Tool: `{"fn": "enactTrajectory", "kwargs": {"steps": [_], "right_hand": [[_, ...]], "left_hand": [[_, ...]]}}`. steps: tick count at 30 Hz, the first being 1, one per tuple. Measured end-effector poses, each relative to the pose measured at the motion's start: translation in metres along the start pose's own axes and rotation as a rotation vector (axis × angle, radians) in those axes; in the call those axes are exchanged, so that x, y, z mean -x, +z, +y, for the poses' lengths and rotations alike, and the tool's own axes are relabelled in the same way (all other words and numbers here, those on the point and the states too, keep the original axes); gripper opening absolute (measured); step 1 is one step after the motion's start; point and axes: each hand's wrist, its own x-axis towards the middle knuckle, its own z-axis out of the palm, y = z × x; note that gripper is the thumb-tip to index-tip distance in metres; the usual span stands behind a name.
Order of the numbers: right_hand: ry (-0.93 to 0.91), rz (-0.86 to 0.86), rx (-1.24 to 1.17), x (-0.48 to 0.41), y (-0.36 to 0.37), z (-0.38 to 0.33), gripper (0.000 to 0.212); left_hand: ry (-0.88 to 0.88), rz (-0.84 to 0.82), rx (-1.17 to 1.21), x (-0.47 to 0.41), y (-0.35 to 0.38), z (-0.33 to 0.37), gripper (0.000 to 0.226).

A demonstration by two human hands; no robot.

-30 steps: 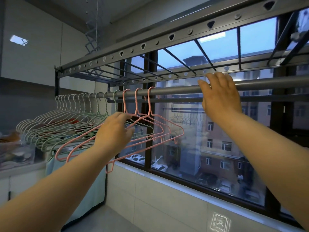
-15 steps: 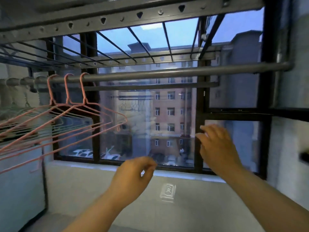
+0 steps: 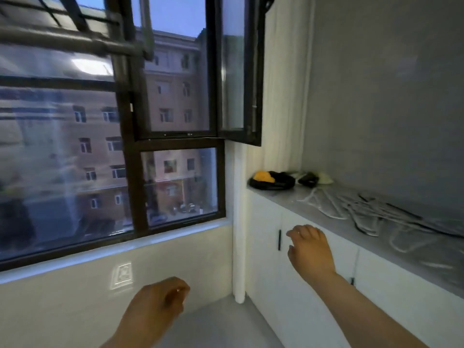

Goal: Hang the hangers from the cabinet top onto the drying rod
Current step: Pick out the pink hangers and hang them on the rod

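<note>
Drying rod (image 3: 62, 42): upper left, across the window, blurred.
Left hand (image 3: 155, 305): low, grip loosely curled, empty.
Right hand (image 3: 311, 249): before the cabinet door, grip slack, empty.
Hangers (image 3: 364, 212): pale pile on the worktop (image 3: 288, 199), beyond both hands.

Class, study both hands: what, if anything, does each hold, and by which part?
Nothing is held. The left hand is loosely curled and empty; the right hand, fingers relaxed, is short of the hangers lying on the cabinet top.
</note>
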Motion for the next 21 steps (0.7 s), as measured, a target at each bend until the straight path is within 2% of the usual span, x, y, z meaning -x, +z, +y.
{"fn": "enactTrajectory", "kwargs": {"steps": [2,5,8,10,15,17,19,21], "right_hand": [[0.110,-0.058,0.024,0.013,0.010,0.065,0.048],[0.271,-0.166,0.078,0.036,0.004,0.147,0.040],[0.480,-0.294,0.159,0.058,0.003,0.223,0.044],[0.585,-0.288,0.174,0.069,0.004,0.261,0.048],[0.820,-0.308,0.285,0.093,0.007,0.320,0.036],[0.807,-0.300,0.292,0.103,0.018,0.335,0.026],[0.741,-0.324,0.324,0.108,0.029,0.346,0.035],[0.762,-0.484,0.346,0.109,0.033,0.348,0.035]], "left_hand": [[0.019,-0.088,0.039,-0.025,0.058,0.023,0.046],[0.091,-0.173,0.121,-0.059,0.135,0.063,0.041],[0.134,-0.251,0.195,-0.091,0.202,0.101,0.058],[0.179,-0.349,0.218,-0.107,0.241,0.124,0.061],[0.326,-0.467,0.210,-0.131,0.315,0.177,0.056],[0.367,-0.533,0.178,-0.137,0.335,0.193,0.040],[0.438,-0.493,0.154,-0.145,0.355,0.208,0.030],[0.536,-0.404,0.067,-0.153,0.369,0.232,0.019]]}}
